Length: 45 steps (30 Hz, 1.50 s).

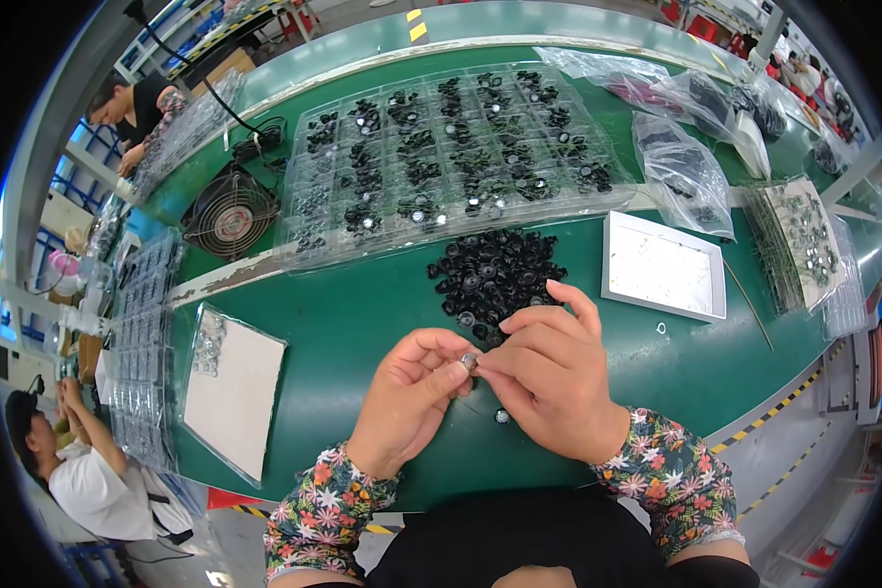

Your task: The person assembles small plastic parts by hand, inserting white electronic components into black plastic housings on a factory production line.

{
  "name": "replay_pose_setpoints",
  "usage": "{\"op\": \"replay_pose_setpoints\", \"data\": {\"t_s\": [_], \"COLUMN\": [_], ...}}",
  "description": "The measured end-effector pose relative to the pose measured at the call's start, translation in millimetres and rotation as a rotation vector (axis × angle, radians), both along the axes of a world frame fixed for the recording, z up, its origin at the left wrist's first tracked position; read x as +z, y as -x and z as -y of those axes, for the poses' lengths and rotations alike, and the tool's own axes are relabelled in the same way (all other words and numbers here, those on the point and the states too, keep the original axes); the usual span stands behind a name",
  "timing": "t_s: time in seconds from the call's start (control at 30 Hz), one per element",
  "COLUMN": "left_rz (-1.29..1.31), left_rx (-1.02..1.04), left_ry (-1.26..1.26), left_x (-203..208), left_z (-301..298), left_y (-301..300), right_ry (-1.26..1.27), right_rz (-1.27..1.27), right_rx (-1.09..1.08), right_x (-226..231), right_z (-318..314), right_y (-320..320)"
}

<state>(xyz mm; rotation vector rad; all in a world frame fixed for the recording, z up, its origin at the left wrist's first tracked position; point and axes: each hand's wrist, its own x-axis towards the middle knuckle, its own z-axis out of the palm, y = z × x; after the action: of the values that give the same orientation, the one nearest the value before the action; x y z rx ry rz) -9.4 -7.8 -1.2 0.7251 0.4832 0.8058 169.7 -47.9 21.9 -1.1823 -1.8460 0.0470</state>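
Between the fingertips of both hands sits a small round silvery part (469, 361), too small for me to tell its exact kind. My left hand (409, 397) pinches it between thumb and forefinger. The fingertips of my right hand (562, 377) close against its right side; whether they hold another piece is hidden. On the green tabletop just below lies a similar small round part (502, 416) with a bright face. Beyond my fingers is a heap of small black round parts (495, 274).
Behind the heap lies a clear compartment tray (598, 118) with black parts. A white shallow box (664, 267) and thin stick (750, 306) are right. A pale board (233, 392) and fan (232, 218) are left. Plastic bags (681, 167) lie far right. Two people work at left.
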Motion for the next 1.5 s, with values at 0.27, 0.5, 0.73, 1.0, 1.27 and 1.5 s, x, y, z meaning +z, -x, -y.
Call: {"op": "replay_pose_setpoints", "data": {"t_s": [0.27,0.5,0.73,1.0,1.27,1.5], "left_rz": [0.057,0.028,0.032,-0.085,-0.428,-1.078], "left_rx": [-0.008,-0.037,-0.030,0.006,0.169,0.383], "left_ry": [0.111,0.055,0.075,-0.130,-0.429,-1.196], "left_x": [-4,-3,-2,-3,5,-7], "left_z": [-1,-2,-2,1,-14,-78], "left_y": [1,2,2,4,4,2], "right_ry": [-0.024,0.115,0.123,0.009,0.032,0.071], "right_rz": [0.025,-0.101,-0.086,-0.052,-0.110,-0.169], "right_rx": [-0.021,0.021,0.041,0.074,0.087,0.062], "right_x": [2,0,3,2,5,0], "right_z": [-1,-2,-2,-4,-6,-5], "right_y": [1,-3,-4,-4,-17,-23]}}
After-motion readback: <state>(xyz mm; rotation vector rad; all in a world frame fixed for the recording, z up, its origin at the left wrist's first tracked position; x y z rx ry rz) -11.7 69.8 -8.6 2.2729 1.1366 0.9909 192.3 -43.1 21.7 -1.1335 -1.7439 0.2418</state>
